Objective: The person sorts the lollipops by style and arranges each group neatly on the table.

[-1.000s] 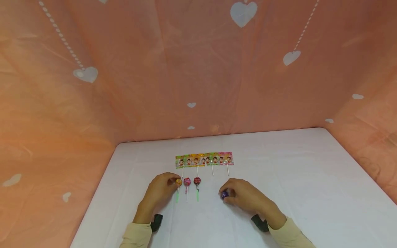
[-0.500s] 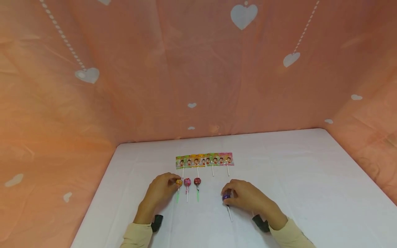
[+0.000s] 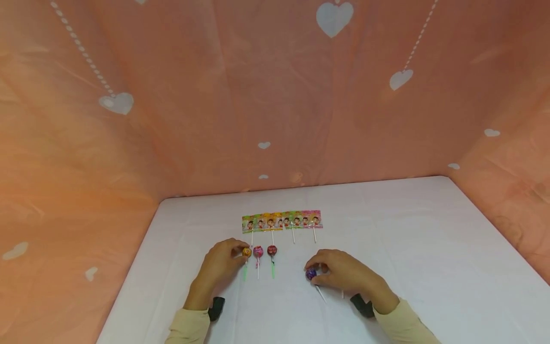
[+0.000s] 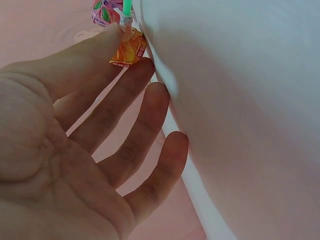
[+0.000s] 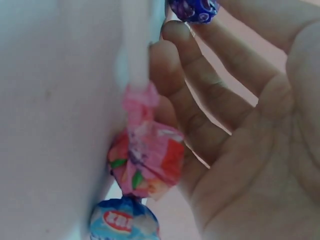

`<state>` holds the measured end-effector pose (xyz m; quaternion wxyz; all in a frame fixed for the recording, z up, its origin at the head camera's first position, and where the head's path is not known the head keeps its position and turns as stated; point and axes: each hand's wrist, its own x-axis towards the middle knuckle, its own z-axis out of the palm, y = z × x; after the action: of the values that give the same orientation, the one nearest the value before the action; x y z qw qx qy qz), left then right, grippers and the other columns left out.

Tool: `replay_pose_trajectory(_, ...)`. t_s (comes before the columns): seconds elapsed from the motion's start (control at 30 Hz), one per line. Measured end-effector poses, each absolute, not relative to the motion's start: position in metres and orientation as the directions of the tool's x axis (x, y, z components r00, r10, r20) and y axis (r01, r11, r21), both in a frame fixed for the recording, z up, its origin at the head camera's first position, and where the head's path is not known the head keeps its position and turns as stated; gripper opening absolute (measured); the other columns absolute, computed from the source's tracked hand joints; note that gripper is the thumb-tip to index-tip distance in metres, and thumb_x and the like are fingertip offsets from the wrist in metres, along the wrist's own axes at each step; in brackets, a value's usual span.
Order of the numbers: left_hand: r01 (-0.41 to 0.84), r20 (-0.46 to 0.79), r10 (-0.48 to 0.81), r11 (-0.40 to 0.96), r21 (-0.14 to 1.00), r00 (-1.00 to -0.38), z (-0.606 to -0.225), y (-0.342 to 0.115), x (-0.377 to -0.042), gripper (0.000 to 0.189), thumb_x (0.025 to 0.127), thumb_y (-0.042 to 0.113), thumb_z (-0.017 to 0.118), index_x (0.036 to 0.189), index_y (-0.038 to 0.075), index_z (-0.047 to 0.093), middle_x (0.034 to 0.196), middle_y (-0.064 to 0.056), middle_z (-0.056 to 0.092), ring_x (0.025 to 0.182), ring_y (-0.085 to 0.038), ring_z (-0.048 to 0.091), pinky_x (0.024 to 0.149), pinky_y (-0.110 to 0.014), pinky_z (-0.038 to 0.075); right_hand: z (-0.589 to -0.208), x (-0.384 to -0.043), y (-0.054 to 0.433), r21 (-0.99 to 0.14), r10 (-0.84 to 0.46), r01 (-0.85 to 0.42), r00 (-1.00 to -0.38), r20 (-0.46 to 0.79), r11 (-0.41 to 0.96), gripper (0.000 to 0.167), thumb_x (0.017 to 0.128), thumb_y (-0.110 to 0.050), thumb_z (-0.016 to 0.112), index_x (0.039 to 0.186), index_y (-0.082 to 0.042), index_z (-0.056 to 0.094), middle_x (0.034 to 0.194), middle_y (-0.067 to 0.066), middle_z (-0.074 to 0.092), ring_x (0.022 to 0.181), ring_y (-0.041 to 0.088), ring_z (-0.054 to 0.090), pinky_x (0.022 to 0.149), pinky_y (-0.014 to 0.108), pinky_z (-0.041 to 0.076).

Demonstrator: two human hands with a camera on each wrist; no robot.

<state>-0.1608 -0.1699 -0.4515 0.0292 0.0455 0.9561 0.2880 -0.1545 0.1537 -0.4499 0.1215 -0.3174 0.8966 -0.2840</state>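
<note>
My left hand [image 3: 221, 263] pinches the wrapped head of an orange lollipop [image 4: 129, 50] between thumb and fingertips; its green stick points toward me. Just right of it lie a pink lollipop [image 3: 258, 252] and a dark red lollipop [image 3: 272, 250], side by side. To the right, my right hand [image 3: 343, 272] holds a purple lollipop [image 3: 311, 274] by the head, with its white stick slanting down and right. Under the right palm, the right wrist view shows a pink-and-red wrapped lollipop [image 5: 147, 155] and a blue one [image 5: 124, 220], mostly hidden from the head view by the hand.
Behind the three lollipops, a row of flat-wrapped lollipops in green, orange and pink packets [image 3: 271, 222] lies across the white table [image 3: 386, 215]. A peach cloth [image 3: 275, 95] with white hearts hangs along the back and sides.
The purple lollipop has turned in my right hand: its stick, hidden at first, came into view and now slants further right. The left hand and the lollipops beside it stay put.
</note>
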Motion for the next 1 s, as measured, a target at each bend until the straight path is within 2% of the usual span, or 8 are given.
replay_pose_trajectory(0.3, 0.07, -0.031, 0.105, 0.83, 0.554, -0.994, -0.449, -0.169, -0.16, 0.025, 0.083, 0.012, 0.078, 0.108, 0.015, 0.076, 0.104, -0.002, 0.073, 0.095, -0.02, 0.064, 0.085, -0.046, 0.051, -0.452, -0.156, 0.15, -0.571, -0.576, -0.455, -0.817, -0.038, 0.683, 0.024, 0.086, -0.029, 0.078, 0.108, -0.023, 0.073, 0.089, -0.017, 0.062, 0.081, 0.001, 0.053, 0.073, 0.022, 0.046)
replay_pose_trajectory(0.5, 0.055, -0.034, 0.088, 0.833, 0.55, -0.996, -0.45, -0.168, -0.161, 0.025, 0.083, 0.012, 0.078, 0.107, 0.016, 0.076, 0.102, -0.002, 0.073, 0.094, -0.019, 0.065, 0.084, -0.045, 0.051, -0.448, -0.155, 0.148, -0.553, -0.517, -0.448, -0.855, 0.034, 0.703, 0.024, 0.084, -0.028, 0.078, 0.107, -0.024, 0.073, 0.087, -0.016, 0.061, 0.079, 0.002, 0.054, 0.071, 0.023, 0.046)
replay_pose_trajectory(1.0, 0.059, -0.025, 0.086, 0.84, 0.539, -0.996, -0.45, -0.168, -0.161, 0.023, 0.082, 0.013, 0.079, 0.105, 0.015, 0.077, 0.097, -0.001, 0.073, 0.09, -0.017, 0.064, 0.078, -0.041, 0.051, -0.439, -0.156, 0.144, -0.559, -0.482, -0.46, -0.868, 0.119, 0.69, 0.023, 0.083, -0.031, 0.079, 0.105, -0.024, 0.074, 0.091, -0.016, 0.065, 0.08, 0.003, 0.056, 0.072, 0.024, 0.046)
